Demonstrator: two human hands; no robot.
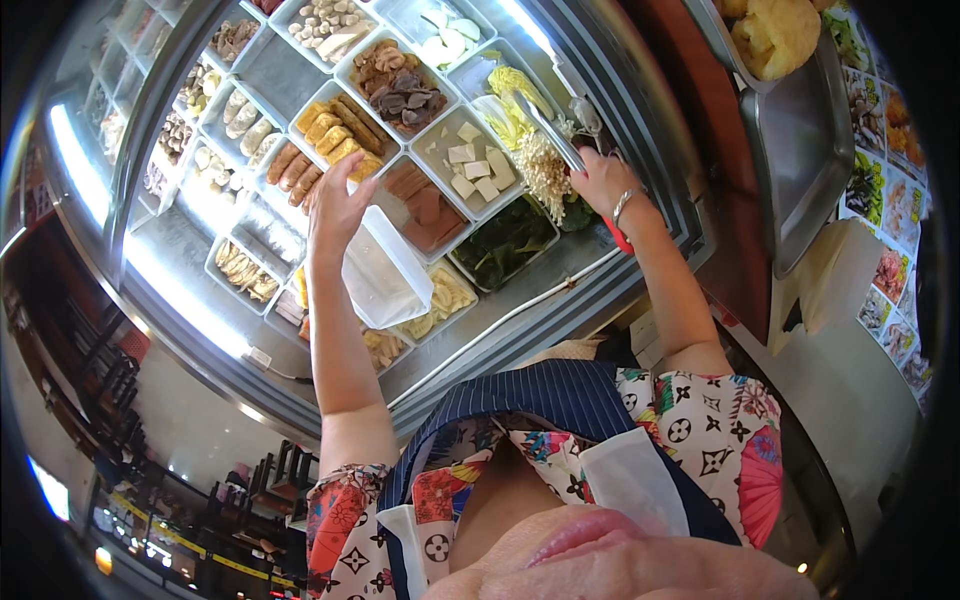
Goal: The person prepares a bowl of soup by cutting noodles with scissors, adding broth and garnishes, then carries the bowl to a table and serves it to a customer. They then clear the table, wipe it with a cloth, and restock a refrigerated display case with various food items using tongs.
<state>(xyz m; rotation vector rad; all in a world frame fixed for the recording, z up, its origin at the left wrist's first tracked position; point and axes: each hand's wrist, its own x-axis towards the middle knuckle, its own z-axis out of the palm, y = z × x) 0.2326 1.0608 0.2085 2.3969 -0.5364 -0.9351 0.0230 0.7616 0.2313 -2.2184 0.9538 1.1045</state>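
Observation:
My left hand (338, 212) reaches over the display case with its fingers apart, close to the bins of brown sausages (292, 172) and golden fried rolls (330, 130). Next to its wrist a translucent plastic container (385, 268) sits tilted over other bins; I see no firm grip on it. My right hand (605, 185) is closed on metal tongs (548, 130), a red end showing below the palm. The tongs lie over the leafy cabbage (512, 95) and a bunch of enoki mushrooms (545, 170). Whether their tips pinch anything is unclear.
White tofu cubes (475, 165), dark leafy greens (508, 250) and brown-red slabs (430, 210) fill nearby bins. A white cable (515, 312) runs along the case's near edge. At right stand a metal tray (800, 150) and fried yellow food (770, 40).

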